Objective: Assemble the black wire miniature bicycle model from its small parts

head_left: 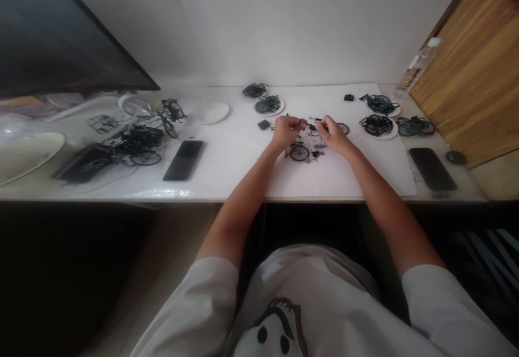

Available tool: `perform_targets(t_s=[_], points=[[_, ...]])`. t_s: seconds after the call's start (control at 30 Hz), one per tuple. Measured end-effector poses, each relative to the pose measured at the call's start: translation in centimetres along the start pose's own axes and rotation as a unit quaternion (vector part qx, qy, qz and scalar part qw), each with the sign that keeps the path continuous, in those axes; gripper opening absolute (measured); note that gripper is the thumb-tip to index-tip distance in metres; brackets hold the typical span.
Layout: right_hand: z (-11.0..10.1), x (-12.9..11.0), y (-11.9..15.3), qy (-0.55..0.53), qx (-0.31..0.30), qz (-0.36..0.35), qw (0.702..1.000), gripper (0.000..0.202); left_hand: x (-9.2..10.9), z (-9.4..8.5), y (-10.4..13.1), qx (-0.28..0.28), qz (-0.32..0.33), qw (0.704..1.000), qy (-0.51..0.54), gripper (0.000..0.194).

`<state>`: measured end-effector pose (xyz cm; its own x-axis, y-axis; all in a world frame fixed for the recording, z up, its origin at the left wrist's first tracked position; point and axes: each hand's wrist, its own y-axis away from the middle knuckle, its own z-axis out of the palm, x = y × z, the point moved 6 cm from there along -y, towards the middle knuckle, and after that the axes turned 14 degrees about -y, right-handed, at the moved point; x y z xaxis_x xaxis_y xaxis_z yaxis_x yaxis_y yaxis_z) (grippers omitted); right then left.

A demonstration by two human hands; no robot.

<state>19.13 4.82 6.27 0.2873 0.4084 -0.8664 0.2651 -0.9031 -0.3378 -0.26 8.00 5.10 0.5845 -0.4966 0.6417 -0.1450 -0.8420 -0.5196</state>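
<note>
Above the white sheet, my left hand (287, 132) pinches a small thin dark piece (310, 124), its fingers closed. My right hand (333, 134) is closed too, fingertips pressed together at the other end of this piece. It looks like a part of a miniature bicycle, but is too small to name surely. Just below the hands lies a black miniature wheel (299, 153) with thin spokes, near several tiny loose dark parts (317, 155). Another small wheel (344, 129) shows beyond my right hand. The fingers partly hide what lies between them.
Small plates of dark bicycle parts stand at the back (269, 105) and right (379, 126). A green block (263, 124) lies left of my hands. Assembled miniature bicycles (141, 135) crowd the left, beside a phone (183, 160). Another phone (432, 169) and a bottle (417, 67) are right.
</note>
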Motion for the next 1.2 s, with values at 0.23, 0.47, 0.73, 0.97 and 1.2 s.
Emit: perform_targets(t_s=[0.23,0.47,0.73,0.97,1.2], points=[[-0.1,0.2,0.1,-0.020,-0.011,0.000,1.000,0.053,-0.1,0.2,0.1,-0.002,-0.006,1.000,-0.014,0.032],[-0.2,-0.2,0.1,-0.019,0.018,-0.011,1.000,0.054,0.5,-0.1,0.1,0.002,0.012,0.999,-0.036,0.025],[-1.0,-0.4,-0.2,0.042,0.085,-0.030,0.995,0.054,0.6,0.1,0.2,-0.007,0.007,0.999,-0.052,0.035],[-0.4,0.4,-0.3,0.016,0.041,-0.050,0.998,0.047,0.8,-0.3,0.2,0.003,-0.001,0.999,-0.052,0.029],[0.1,0.7,-0.3,0.043,0.004,-0.064,0.997,0.042,0.0,0.2,0.3,0.007,-0.034,0.999,-0.041,0.020]])
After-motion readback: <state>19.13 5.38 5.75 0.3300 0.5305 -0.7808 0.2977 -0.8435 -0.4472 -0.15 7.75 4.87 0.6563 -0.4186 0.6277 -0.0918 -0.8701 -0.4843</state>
